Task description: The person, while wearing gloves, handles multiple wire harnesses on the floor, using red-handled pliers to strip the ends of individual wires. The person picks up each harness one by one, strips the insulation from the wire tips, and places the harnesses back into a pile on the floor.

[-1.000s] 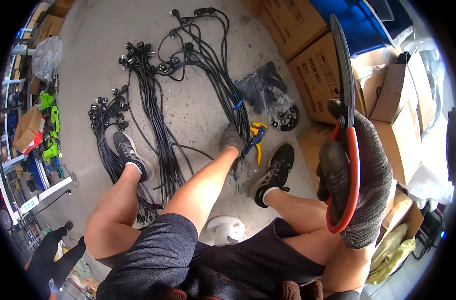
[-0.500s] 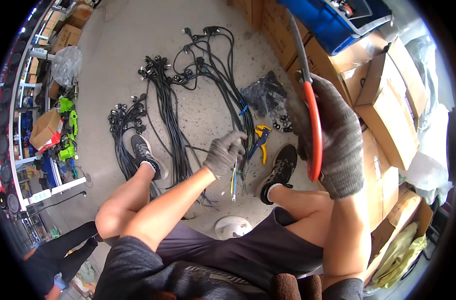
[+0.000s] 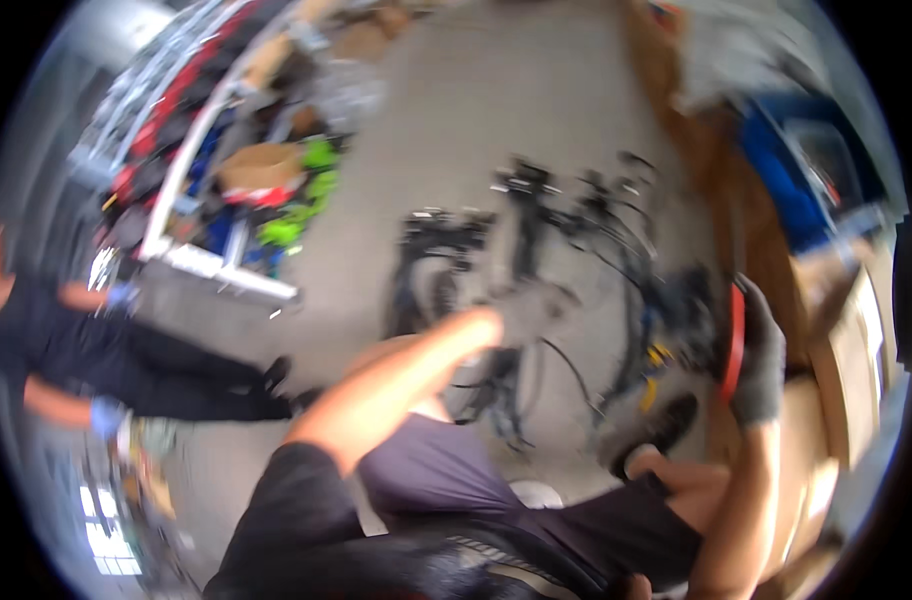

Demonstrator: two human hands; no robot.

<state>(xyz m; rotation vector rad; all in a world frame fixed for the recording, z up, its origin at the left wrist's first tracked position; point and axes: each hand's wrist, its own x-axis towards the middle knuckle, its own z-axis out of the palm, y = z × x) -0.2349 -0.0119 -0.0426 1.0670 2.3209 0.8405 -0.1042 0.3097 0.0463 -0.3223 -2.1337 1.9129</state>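
Red-handled tool (image 3: 737, 340) sits in the right hand (image 3: 759, 360), gloved grey, fingers wrapped round the handle; only the red grip shows, the working end is blurred out against the brown cardboard boxes (image 3: 846, 340) along the right edge of the floor. The hand is raised, at the right side of the view, just beside the boxes.

Left hand (image 3: 529, 312) is also in a grey glove and stretched forward over the cable bundles (image 3: 536, 260). The whole frame is motion-blurred, so I cannot tell if its fingers are spread, closed or pinching anything.

The black cable bundles lie in strips on the grey concrete floor (image 3: 426, 130), mid-floor, running away from the person. Something small and yellow (image 3: 658, 355) lies among the cables near the right hand (too smeared to identify).

The person is seated, in dark shorts, with bare knees up and a black shoe (image 3: 656, 430) planted on the floor below the right hand. A white round object (image 3: 536, 492) shows between the legs.

At the left edge of the floor there is a shelving rack (image 3: 226, 180) with green, red and blue items and a cardboard box on it. Another person in dark clothes (image 3: 96, 350) sits on the floor in front of the rack, wearing blue gloves, well apart from the cables.
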